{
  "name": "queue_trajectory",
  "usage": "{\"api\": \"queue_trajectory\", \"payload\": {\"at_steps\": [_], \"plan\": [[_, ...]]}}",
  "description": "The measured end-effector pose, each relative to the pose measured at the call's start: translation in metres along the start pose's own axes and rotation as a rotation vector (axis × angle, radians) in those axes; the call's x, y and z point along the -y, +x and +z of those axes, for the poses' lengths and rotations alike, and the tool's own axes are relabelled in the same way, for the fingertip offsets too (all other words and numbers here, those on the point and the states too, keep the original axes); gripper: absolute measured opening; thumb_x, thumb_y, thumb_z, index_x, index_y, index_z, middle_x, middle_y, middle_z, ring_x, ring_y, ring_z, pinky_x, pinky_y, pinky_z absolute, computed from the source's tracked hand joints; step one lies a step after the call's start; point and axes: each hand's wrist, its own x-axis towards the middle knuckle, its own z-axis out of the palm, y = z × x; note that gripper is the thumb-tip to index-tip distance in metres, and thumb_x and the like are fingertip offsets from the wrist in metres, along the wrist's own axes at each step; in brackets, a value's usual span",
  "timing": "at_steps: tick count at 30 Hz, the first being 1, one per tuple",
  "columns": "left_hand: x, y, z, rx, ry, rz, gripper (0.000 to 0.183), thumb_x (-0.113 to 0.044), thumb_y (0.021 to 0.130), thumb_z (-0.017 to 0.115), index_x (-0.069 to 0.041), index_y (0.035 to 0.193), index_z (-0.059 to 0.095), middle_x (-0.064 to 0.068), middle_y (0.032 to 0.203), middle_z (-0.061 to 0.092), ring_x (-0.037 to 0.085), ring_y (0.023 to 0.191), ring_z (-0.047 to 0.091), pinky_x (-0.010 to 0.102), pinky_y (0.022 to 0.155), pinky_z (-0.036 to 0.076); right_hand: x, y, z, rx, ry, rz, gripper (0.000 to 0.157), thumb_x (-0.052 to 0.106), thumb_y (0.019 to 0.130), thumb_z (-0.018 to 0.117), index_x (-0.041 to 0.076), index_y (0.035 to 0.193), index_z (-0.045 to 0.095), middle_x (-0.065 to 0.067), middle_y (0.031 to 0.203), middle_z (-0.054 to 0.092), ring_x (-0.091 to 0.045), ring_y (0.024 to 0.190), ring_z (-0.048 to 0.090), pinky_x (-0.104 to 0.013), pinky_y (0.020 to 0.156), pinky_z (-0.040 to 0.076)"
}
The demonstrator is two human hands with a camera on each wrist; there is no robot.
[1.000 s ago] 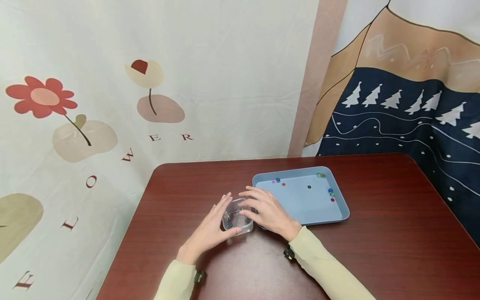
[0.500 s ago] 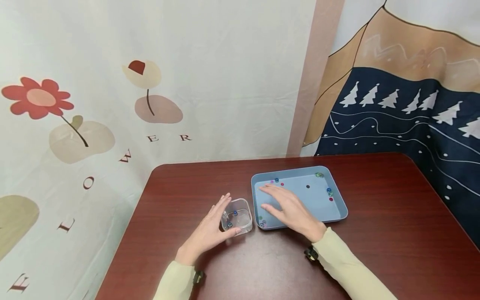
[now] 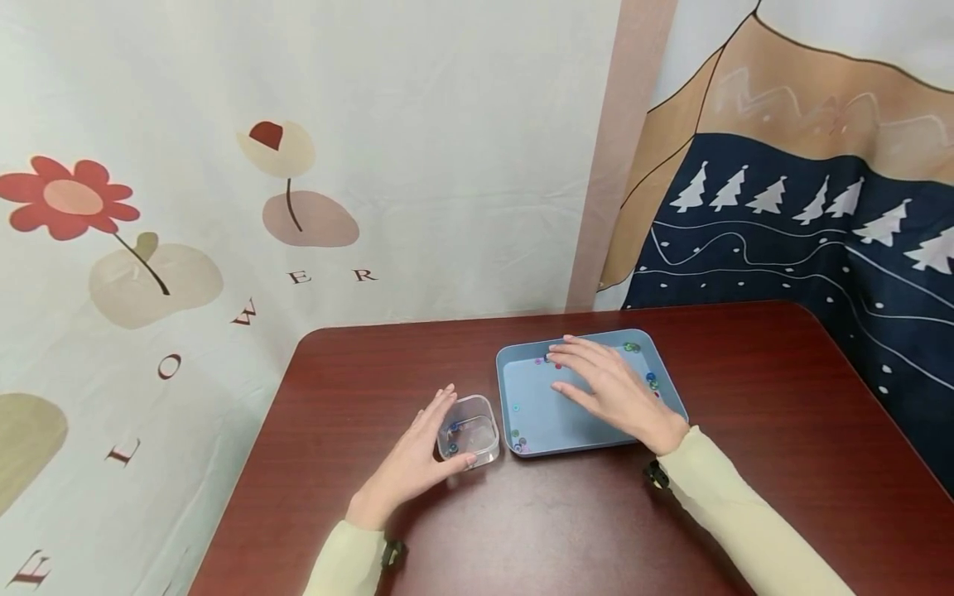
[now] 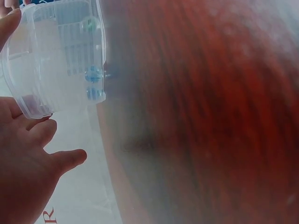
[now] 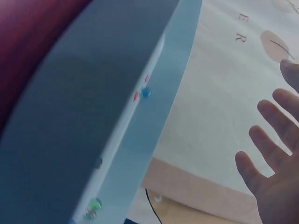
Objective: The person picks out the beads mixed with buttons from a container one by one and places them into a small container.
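Observation:
My left hand (image 3: 408,473) holds a small clear plastic container (image 3: 483,429) from its left side, thumb at the front and fingers toward the back. A few blue beads (image 3: 453,428) sit inside it; in the left wrist view, blue beads (image 4: 93,74) and a green one (image 4: 88,23) show through its wall. Over the shallow blue tray (image 3: 551,414) hovers my right hand (image 3: 614,391), its fingers spread with nothing seen between them. Below its fingertips, near the tray's back wall, lie small beads, among them a blue bead (image 5: 145,92) and a red bead (image 5: 136,96).
Green beads (image 3: 631,347) rest in the tray's back right corner, a blue bead (image 3: 651,377) by its right wall, and several small beads (image 3: 519,443) in the front left corner. A brown wooden table (image 3: 373,364) carries everything, with a printed curtain (image 3: 447,165) behind.
My right hand has moved from over the container rightward and back across the tray. A small light-blue bead shows on the tray's left side. The left hand stays at the container.

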Motion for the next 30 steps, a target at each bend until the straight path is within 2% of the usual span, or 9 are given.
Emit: {"api": "queue_trajectory", "payload": {"at_steps": [6,11,17,22,30], "plan": [[0.0,0.0,-0.001,0.0,0.008,0.003,0.103,-0.059,0.086,0.078,-0.009,0.163,0.031,-0.002,0.171,0.023,0.022,0.158,0.017,0.056,0.125,0.02,-0.013,0.009,-0.008,0.065,-0.116,-0.076,0.048,0.028,0.093,0.08,0.007,0.135,0.069,-0.009,0.138,0.066,-0.031,0.138,0.053,-0.057,0.108,0.046],[-0.001,0.0,-0.002,-0.003,0.005,0.007,0.102,-0.058,0.087,0.078,-0.009,0.163,0.031,-0.001,0.171,0.023,0.023,0.158,0.018,0.057,0.125,0.02,-0.022,0.015,-0.012,0.086,-0.153,-0.119,0.046,0.026,0.091,0.081,0.007,0.132,0.07,-0.01,0.137,0.067,-0.033,0.134,0.056,-0.056,0.105,0.049],[-0.001,0.0,-0.002,-0.003,0.001,0.004,0.103,-0.062,0.086,0.076,-0.01,0.163,0.031,-0.001,0.171,0.024,0.021,0.158,0.018,0.057,0.125,0.02,-0.028,0.023,-0.006,0.173,-0.161,-0.13,0.048,0.025,0.092,0.081,0.007,0.134,0.068,-0.011,0.137,0.066,-0.032,0.131,0.058,-0.054,0.104,0.05],[-0.001,0.0,-0.002,0.003,-0.005,-0.002,0.103,-0.062,0.086,0.076,-0.01,0.164,0.03,-0.002,0.171,0.023,0.019,0.158,0.017,0.057,0.125,0.019,-0.032,0.029,0.001,0.214,-0.203,-0.15,0.05,0.026,0.092,0.081,0.007,0.136,0.067,-0.01,0.135,0.067,-0.03,0.125,0.062,-0.05,0.1,0.053],[-0.002,-0.001,0.0,0.005,-0.009,-0.014,0.104,-0.061,0.086,0.076,-0.012,0.164,0.029,-0.002,0.171,0.023,0.02,0.158,0.017,0.055,0.125,0.019,-0.042,0.038,0.011,0.308,-0.229,-0.177,0.047,0.028,0.093,0.08,0.008,0.134,0.068,-0.008,0.134,0.067,-0.027,0.125,0.062,-0.048,0.103,0.052]]}}
